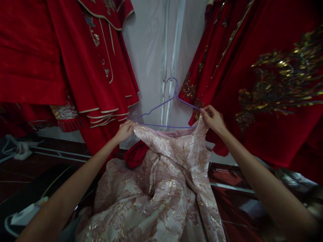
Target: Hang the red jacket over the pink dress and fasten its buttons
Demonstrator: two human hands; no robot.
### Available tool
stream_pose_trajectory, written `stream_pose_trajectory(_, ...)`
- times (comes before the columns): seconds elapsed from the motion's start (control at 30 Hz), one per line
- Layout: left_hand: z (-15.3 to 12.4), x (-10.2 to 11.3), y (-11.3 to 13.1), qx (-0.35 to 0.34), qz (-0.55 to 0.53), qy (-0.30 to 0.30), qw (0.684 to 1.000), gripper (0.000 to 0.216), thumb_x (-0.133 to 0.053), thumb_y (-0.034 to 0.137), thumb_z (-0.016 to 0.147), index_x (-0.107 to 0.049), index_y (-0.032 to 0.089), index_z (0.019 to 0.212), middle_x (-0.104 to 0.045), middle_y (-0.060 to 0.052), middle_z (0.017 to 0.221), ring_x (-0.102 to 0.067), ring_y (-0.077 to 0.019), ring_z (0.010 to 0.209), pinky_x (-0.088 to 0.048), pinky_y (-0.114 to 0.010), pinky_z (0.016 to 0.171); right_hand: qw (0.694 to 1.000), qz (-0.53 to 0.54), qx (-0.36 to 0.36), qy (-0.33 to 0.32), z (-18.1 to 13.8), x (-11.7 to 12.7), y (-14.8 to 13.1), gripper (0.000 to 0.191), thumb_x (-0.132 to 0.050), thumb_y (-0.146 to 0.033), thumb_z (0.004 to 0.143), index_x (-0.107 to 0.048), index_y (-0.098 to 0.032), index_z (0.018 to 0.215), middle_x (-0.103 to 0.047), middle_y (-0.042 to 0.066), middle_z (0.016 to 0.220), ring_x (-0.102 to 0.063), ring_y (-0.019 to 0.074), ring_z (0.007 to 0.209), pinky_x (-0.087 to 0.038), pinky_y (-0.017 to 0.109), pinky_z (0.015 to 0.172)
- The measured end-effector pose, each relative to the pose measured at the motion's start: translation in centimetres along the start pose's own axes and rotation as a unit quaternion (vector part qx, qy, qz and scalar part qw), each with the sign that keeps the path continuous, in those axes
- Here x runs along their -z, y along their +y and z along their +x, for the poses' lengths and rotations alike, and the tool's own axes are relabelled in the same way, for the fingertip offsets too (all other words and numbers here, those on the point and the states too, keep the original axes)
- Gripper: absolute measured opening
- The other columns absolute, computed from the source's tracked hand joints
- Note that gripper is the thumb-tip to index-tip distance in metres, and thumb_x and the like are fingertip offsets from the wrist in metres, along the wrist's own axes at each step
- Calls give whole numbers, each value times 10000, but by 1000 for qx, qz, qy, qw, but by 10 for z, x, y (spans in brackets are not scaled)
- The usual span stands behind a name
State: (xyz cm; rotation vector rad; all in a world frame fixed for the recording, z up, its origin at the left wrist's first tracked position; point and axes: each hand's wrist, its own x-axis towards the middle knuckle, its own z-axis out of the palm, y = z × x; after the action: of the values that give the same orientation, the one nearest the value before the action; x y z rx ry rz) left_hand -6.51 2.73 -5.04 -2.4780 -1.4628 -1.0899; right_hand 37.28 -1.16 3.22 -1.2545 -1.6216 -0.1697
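Nearest is one pale pink dress [169, 198] with a shiny gold pattern, its skirt bunched in the near middle and its neckline raised between two bare hands. At the left, several red garments [73, 50] hang close together, trimmed with pale edging; they overlap too much to count. Below them, near left, one white object [27, 215] sits by a black surface [60, 181]; what it is I cannot tell. Next, the left hand [124, 130] has its grip closed on the left shoulder of the dress, beside one end of the hanger. One bit of red cloth [135, 154] shows behind the dress. In the middle, one thin purple hanger [175, 95] stands hook up, its lower bar just above the neckline. The right hand [213, 119] pinches the right shoulder strap, thumb and fingers together, at the hanger's other end. Farther right hang more red garments [234, 77], one bearing a large patch of gold sequins; their number is unclear. As for the room, the floor [237, 218] is dark red, metal rails [60, 157] run low at both sides, and a pale wall [147, 60] with two vertical strips stands at the far side.
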Motion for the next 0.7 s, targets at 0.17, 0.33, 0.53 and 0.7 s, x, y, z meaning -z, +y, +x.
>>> stream_pose_trajectory(0.17,1,5,-1,-7,2,12,1000,335,-295,335,906,-590,179,879,-590,-52,898,-559,-171,868,-420,-299,822,1000,8,6,1,0,1,-2,294,-491,-489,836,-532,-207,761,-511,-28,613,-458,109,553,-335,227,548)
stream_pose_trajectory(0.33,14,15,-1,4,79,8,997,308,-316,296,902,-600,177,885,-610,-57,939,-549,-198,938,-354,-358,876,1000,17,10,-10,0,4,-5,311,-495,-495,830,-508,-202,727,-492,-27,601,-436,109,545,-325,228,528)
stream_pose_trajectory(0.53,52,18,41,-40,85,34,995,295,-337,266,896,-616,186,945,-608,-66,989,-527,-212,993,-305,-395,908,999,27,22,-12,-1,2,-6,326,-483,-508,834,-493,-202,722,-495,-23,612,-439,112,552,-332,236,545)
stream_pose_trajectory(0.7,69,17,62,-76,19,27,997,323,-368,359,890,-635,187,948,-622,-68,971,-535,-208,966,-368,-361,889,999,39,15,-18,-2,-4,1,338,-474,-525,832,-485,-204,726,-505,-18,621,-451,120,564,-340,238,551)
